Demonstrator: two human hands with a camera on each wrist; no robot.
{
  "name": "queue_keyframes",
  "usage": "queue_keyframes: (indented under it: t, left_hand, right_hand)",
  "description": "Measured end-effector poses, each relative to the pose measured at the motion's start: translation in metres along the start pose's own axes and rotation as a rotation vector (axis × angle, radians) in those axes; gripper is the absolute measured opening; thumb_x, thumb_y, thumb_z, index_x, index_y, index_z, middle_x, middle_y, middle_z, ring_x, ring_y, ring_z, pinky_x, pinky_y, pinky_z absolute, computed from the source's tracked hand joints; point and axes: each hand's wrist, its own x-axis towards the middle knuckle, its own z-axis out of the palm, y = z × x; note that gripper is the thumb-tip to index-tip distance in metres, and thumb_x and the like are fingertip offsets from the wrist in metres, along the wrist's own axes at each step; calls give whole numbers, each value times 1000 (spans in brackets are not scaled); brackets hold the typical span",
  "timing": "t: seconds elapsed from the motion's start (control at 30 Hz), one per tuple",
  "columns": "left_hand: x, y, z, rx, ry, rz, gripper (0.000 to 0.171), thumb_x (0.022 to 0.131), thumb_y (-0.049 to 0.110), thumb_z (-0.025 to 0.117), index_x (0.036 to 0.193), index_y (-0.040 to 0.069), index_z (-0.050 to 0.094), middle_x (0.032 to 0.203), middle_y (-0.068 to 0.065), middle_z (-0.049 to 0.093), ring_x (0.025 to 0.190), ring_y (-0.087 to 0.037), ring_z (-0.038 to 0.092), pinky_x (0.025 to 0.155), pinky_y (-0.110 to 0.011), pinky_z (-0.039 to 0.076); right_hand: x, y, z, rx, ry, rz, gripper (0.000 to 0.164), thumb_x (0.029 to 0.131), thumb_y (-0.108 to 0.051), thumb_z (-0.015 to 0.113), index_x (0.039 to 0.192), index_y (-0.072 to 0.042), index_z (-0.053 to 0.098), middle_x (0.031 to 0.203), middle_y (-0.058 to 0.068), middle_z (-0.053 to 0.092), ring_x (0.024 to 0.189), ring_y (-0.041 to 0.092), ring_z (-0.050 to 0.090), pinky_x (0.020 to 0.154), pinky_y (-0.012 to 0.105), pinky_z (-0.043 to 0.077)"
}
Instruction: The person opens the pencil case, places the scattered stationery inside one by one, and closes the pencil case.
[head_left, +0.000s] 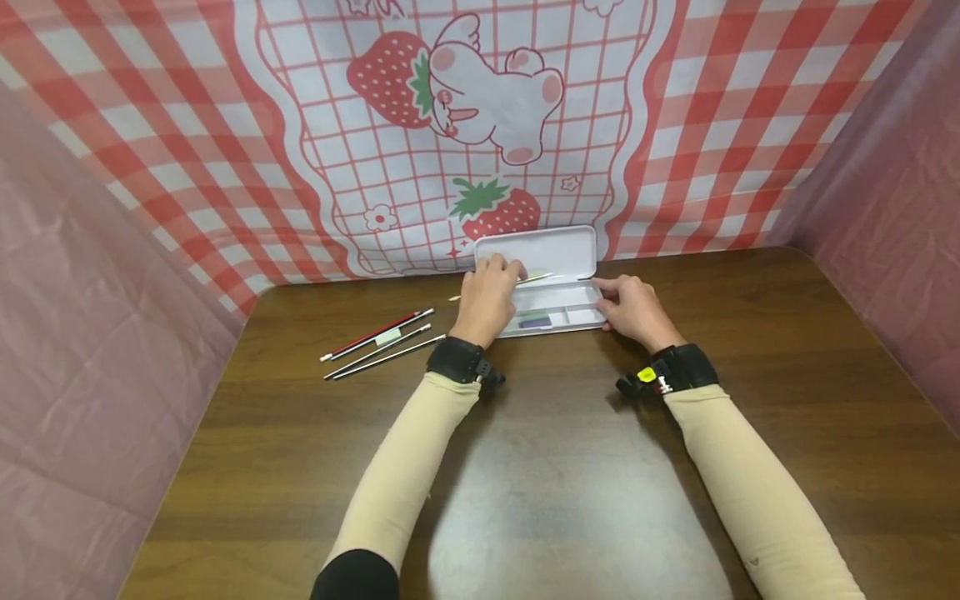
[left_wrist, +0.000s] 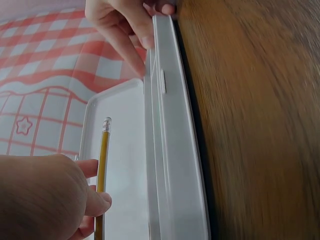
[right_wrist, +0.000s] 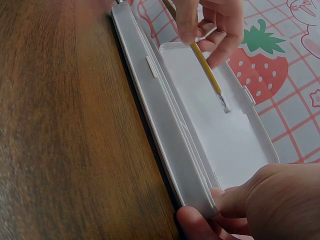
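The person's left hand [head_left: 486,302] pinches a yellow pencil [left_wrist: 103,157] between thumb and fingers, holding it in front of the raised lid [head_left: 558,254] of the open white pencil case [head_left: 577,294]. The pencil's long axis runs nearly along the case's length, slightly slanted, its ferruled end toward the right hand [head_left: 637,310], which grips the case's right end, farther from the pencil

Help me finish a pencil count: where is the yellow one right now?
In the left wrist view, left of centre, the yellow pencil is pinched in the left hand, with the open lid of the white case behind it.
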Motion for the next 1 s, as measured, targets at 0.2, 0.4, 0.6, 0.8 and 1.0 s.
queue_keyframes:
  t: [0.2, 0.4, 0.6, 0.8, 1.0]
  left_hand:
    - [3, 10, 3, 1, -20, 13, 45, 77, 5, 74, 118, 22, 67, 115, -6, 64, 107, -26, 58, 80, -41, 54]
    - [5, 20, 5, -14, -20, 32, 42, 80, 5, 73, 118, 22, 67, 112, -5, 63, 105, -25, 57, 81, -41, 54]
    - [6, 25, 9, -15, 2, 51, 40, 81, 5, 72, 117, 22, 67, 109, -4, 63, 102, -24, 58, 76, -40, 54]
    - [6, 26, 17, -22, 30, 61, 41, 81, 7, 74, 118, 22, 67, 110, -4, 63, 103, -24, 58, 76, -40, 53]
    - [9, 29, 24, -28, 55, 70, 42, 81, 5, 74, 119, 23, 66, 112, -4, 62, 104, -24, 58, 77, -39, 54]
  right_hand:
    - [0, 1, 0, -1, -5, -3, 44, 93, -4, 63, 137, -3, 60, 101, 20, 57, 57, 14, 63, 49, 17, 47]
    - [0, 1, 0, 1, -5, 0, 44, 93, -4, 63, 137, -4, 60, 101, 20, 58, 58, 14, 63, 48, 16, 47]
    - [1, 1, 0, 2, -13, 7, 44, 94, -4, 62, 138, -4, 59, 102, 21, 57, 58, 16, 63, 48, 16, 47]
    - [2, 1, 0, -1, -17, 11, 45, 94, -4, 62, 138, -4, 59, 102, 21, 57, 59, 16, 63, 48, 16, 47]
    - [2, 1, 0, 0, -18, 13, 44, 94, -5, 63, 138, -4, 59, 105, 22, 59, 59, 15, 64, 48, 15, 47]
